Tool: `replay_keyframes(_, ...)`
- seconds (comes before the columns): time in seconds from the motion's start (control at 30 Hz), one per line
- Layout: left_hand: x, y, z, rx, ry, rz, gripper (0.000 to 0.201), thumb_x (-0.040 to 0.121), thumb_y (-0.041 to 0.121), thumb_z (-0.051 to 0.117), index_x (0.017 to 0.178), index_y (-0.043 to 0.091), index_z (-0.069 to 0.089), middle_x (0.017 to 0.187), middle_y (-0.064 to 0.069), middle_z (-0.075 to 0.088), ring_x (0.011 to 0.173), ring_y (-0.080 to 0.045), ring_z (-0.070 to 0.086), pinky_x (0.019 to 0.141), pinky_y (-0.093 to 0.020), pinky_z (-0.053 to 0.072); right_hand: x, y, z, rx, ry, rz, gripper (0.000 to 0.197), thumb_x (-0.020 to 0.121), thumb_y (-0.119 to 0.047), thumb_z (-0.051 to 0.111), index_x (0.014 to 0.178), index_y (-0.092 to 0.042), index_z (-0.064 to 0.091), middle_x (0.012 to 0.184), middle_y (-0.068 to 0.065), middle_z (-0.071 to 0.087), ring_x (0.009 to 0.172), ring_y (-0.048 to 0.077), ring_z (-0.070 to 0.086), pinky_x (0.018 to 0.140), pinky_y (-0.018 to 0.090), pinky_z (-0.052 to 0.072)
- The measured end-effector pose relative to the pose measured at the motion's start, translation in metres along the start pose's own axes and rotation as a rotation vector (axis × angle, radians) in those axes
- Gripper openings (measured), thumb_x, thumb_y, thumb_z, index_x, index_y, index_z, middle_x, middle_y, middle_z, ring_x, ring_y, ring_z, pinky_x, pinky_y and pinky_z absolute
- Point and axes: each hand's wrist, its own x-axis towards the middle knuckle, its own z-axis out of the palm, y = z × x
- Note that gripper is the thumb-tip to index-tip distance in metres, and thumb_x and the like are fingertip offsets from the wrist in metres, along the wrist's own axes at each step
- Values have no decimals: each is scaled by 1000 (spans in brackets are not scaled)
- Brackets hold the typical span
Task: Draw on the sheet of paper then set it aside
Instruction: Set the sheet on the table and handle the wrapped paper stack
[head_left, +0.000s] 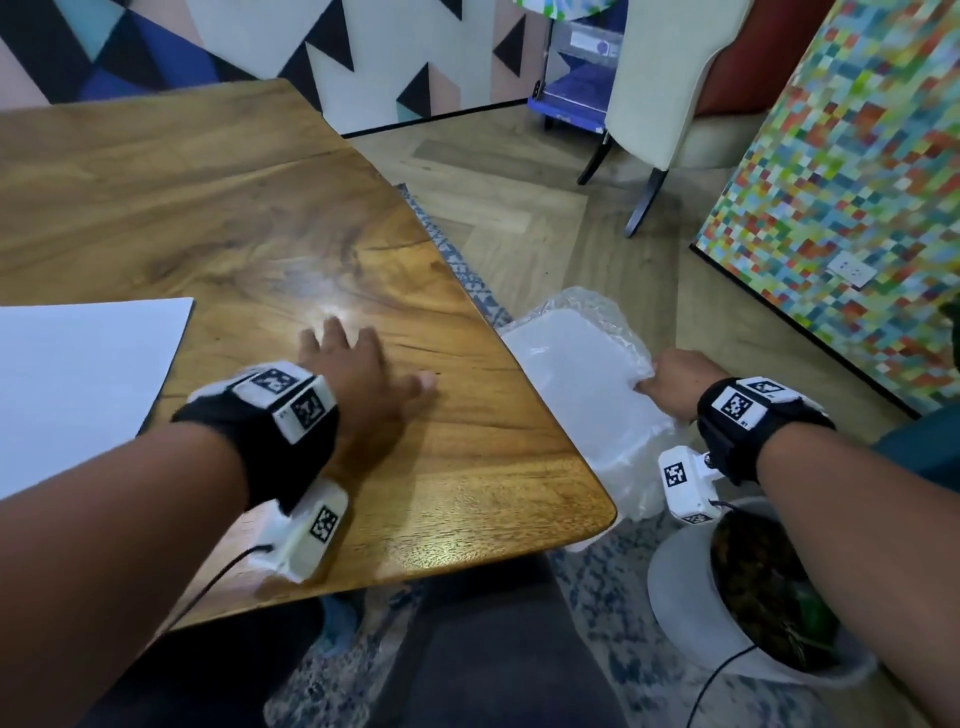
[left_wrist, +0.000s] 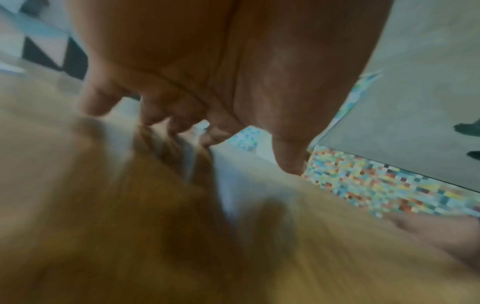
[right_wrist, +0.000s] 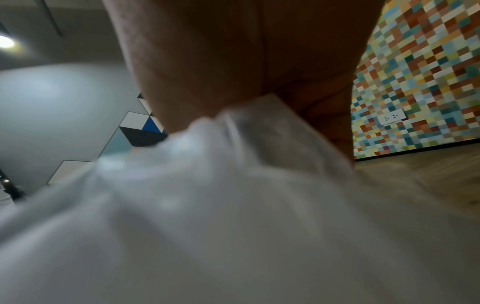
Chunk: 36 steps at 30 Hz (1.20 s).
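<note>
Clear plastic wrapping (head_left: 576, 374), crinkled around a flat white stack that looks like paper, hangs beyond the table's right corner near the frame's middle right; the right hand (head_left: 675, 382) pinches its edge with curled fingers. At the left edge of the head view, a plain white sheet of paper (head_left: 78, 374) lies flat on the glossy brown wooden table (head_left: 260, 208). Just right of it, the left hand (head_left: 358, 374) rests palm-down on bare wood, fingers spread, holding nothing. At lower right stands a round white pot (head_left: 675, 587) filled with dark soil.
</note>
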Motion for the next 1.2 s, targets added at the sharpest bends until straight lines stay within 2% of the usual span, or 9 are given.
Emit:
replay_keyframes(0.07,-11,10,12,-2,-24,-6,113,80,91,32,161,18,6,169,-18,-7,153,-47,-1,118,-66,11,-3,-2,0,-2,-4,2,39,97,-40,54,69,-14,46,73,3,50,81,28,55,68,31,40)
replay_keyframes(0.17,-23,56,19,2,-106,220,120,73,98,26,162,24,-5,167,-12,-21,151,-48,-16,120,-67,0,-7,-5,-1,-6,-17,1,39,97,-39,54,69,-13,48,76,6,54,80,28,57,67,31,41)
replay_keyframes(0.33,-54,102,14,-125,-265,640,94,88,82,42,163,34,10,171,0,-9,156,-27,-15,125,-52,-2,-13,-6,-9,-8,-11,-3,40,98,-39,53,71,-9,51,72,7,54,69,25,54,63,30,40)
replay_keyframes(0.47,-54,62,3,-266,-105,414,93,87,77,50,161,34,13,171,-2,-2,157,-29,6,123,-54,20,-14,-3,-10,-15,4,-4,41,98,-39,52,68,-11,49,70,6,54,63,21,53,60,30,39)
replay_keyframes(0.63,-63,-5,17,-151,-2,4,98,82,86,36,156,25,18,169,-13,5,154,-39,7,118,-66,21,-14,-2,-3,-22,2,-4,40,98,-39,52,67,-14,46,70,3,51,75,26,56,67,30,41)
replay_keyframes(0.87,-86,76,58,-50,-20,168,115,81,92,18,160,14,-15,161,-20,-30,148,-48,-25,122,-62,-5,-16,6,11,1,-29,15,40,98,-39,52,70,-12,48,70,4,52,74,27,56,67,29,42)
replay_keyframes(0.97,-78,109,56,-64,-48,235,115,82,90,23,161,14,-11,163,-19,-28,147,-47,-29,122,-61,-8,-17,8,12,-1,-29,20,36,98,-39,52,76,-10,53,76,6,56,76,28,56,67,29,42)
replay_keyframes(1.1,-79,136,45,-144,-121,552,105,87,84,37,163,19,6,168,-11,-19,153,-32,-24,123,-50,-9,-17,9,12,-14,-28,0,37,97,-39,53,89,-4,61,87,12,61,81,30,59,69,31,44)
replay_keyframes(1.2,-77,125,25,-221,-53,526,100,89,80,41,163,22,8,169,-8,-16,155,-30,-18,126,-49,0,-15,10,11,5,-13,5,36,96,-38,55,79,-6,60,81,11,61,80,31,60,70,32,46)
